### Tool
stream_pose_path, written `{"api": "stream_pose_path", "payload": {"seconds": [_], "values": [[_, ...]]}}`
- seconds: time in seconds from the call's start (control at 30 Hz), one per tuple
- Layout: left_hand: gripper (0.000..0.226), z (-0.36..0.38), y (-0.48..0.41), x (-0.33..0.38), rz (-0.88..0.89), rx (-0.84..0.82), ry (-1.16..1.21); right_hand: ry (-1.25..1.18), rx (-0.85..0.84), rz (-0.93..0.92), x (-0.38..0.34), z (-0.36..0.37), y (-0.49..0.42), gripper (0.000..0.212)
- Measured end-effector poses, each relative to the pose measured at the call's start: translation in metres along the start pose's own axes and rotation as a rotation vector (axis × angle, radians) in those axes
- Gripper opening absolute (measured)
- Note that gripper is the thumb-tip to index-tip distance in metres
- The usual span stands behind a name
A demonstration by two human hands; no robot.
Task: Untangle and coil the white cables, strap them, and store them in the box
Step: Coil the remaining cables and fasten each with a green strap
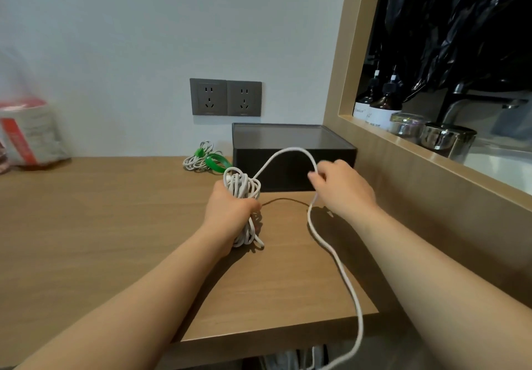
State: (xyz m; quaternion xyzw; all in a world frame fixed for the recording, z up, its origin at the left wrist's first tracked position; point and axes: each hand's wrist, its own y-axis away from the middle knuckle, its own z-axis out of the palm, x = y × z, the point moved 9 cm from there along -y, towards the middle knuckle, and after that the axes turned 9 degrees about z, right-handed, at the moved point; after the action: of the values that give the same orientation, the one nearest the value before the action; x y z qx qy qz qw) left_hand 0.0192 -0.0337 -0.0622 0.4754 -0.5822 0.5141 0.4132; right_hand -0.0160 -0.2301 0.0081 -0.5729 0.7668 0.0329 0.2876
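My left hand [230,214] is closed around a bundle of coiled white cable [243,186], held upright just above the wooden tabletop [115,225]. From the bundle a loose strand [288,150] arcs up and over to my right hand [342,188], which pinches it. Below my right hand the strand trails down across the table and off its front edge. An open black box [293,165] stands behind my hands against the wall. Left of the box lies a second white cable coil [198,159] with a green strap [217,162] on it.
Two grey wall sockets [226,97] sit above the box. A red and white package [26,130] stands at the far left. To the right, a wooden-framed opening [403,142] shows bottles and metal jars. The table's front edge [273,332] is near me.
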Motion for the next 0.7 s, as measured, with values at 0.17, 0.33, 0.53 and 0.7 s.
{"api": "stream_pose_path", "payload": {"seconds": [0.17,0.33,0.53,0.7], "values": [[0.046,0.001,-0.002,0.001,0.009,-0.02,0.008,-0.251,-0.259,0.293,0.039,0.035,0.008,0.018],[0.047,0.003,-0.001,0.0,0.014,-0.039,-0.009,-0.414,-0.292,0.294,0.033,0.036,0.018,0.047],[0.049,0.008,-0.002,-0.005,-0.024,-0.111,0.02,-0.281,0.014,0.109,0.017,0.02,0.013,0.045],[0.047,0.018,-0.009,-0.001,-0.024,-0.206,0.019,-0.233,0.065,0.023,-0.002,0.021,0.009,0.051]]}}
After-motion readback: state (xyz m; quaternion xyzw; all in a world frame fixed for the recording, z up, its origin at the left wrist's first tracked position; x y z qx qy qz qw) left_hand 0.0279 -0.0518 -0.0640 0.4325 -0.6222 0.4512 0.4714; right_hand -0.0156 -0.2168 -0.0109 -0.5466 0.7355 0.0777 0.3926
